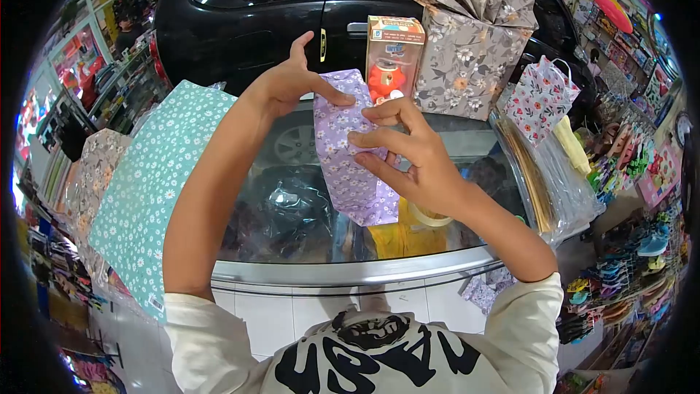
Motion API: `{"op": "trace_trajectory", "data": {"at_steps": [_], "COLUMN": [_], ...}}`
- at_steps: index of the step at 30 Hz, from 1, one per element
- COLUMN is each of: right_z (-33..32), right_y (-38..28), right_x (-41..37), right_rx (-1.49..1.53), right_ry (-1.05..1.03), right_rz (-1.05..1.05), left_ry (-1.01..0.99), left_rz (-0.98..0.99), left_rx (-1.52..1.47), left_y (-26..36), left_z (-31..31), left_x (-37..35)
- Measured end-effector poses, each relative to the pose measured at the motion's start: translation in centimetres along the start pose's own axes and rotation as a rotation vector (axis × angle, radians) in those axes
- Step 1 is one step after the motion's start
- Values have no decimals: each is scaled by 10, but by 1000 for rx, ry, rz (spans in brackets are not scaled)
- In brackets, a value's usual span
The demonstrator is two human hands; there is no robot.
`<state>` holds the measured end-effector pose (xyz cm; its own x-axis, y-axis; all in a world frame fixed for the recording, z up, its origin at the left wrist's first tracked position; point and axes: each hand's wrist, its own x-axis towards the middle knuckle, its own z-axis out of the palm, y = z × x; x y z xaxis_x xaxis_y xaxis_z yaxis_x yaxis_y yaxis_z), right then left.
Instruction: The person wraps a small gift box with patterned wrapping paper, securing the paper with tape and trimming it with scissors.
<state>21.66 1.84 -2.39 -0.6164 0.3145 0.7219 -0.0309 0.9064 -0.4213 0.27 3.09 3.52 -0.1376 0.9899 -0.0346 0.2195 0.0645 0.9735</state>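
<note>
Between my hands is a lilac paper package (350, 168) with small white daisies, held upright above a glass counter (248, 244). My left hand (295, 84) grips its upper left side, the thumb pressed on the front and one finger raised; its other fingers are hidden. With bent fingers, my right hand (415, 149) holds the package's right side, fingertips against the front. A roll of clear tape (430, 217) lies on the counter below my right hand. Just behind the package stands a boxed toy dispenser (394, 58) with a red figure.
A grey floral wrapped gift (470, 62) with a pleated fan top stands at the back. Mint daisy paper (146, 182) covers the left side. To the right are a small floral bag (543, 95) and plastic-sleeved sheets (550, 182). A black car (255, 22) is behind the counter.
</note>
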Motion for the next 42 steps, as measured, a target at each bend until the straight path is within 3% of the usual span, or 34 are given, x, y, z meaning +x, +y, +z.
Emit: {"op": "trace_trajectory", "data": {"at_steps": [5, 8, 11, 14, 15, 17, 18, 19, 22, 23, 27, 30, 33, 38, 42], "right_z": [-2, -2, -5, -8, -8, -11, -12, -13, -14, -14, -17, -18, -16, -21, -17], "right_y": [1, -2, 2, -8, -7, 0, 3, 7, 11, 12, 9, 4, 1, -12, -3], "right_x": [-1, -2, -2, 1, 3, 11, 13, 15, 14, 13, 16, 19, 20, 19, 11], "right_rx": [-49, -5, 64, 106, 106, 101, 54, 8, -75, -92, -95, -67, -60, 60, -285], "right_ry": [18, 26, -3, -49, -46, -32, -52, -74, -114, -126, -165, -179, -189, -193, -196], "right_rz": [-19, 16, 68, 127, 108, 72, 26, -20, -77, -83, -61, -7, 23, 110, -66], "left_ry": [-95, -80, -55, 167, 313, 378, 404, 308, 127, 26, 14, 102, 80, 47, 80], "left_rz": [-40, -101, -65, 72, 236, 763, 1022, 1119, 1132, 1087, 1095, 1154, 1140, 1049, 1184], "left_rx": [-183, -421, -446, -334, -185, 211, 413, 368, 867, 846, 832, 1076, 1071, 809, 906], "left_y": [-23, -19, -19, -29, -21, -31, -36, -27, -27, -29, -45, -41, -42, -47, -51], "left_z": [-5, 6, 15, 8, 17, -2, -8, -5, -12, -11, -11, -9, -8, -11, -14], "left_x": [25, 17, 7, 14, -4, -6, -7, -21, -58, -65, -73, -79, -70, -64, -65]}}
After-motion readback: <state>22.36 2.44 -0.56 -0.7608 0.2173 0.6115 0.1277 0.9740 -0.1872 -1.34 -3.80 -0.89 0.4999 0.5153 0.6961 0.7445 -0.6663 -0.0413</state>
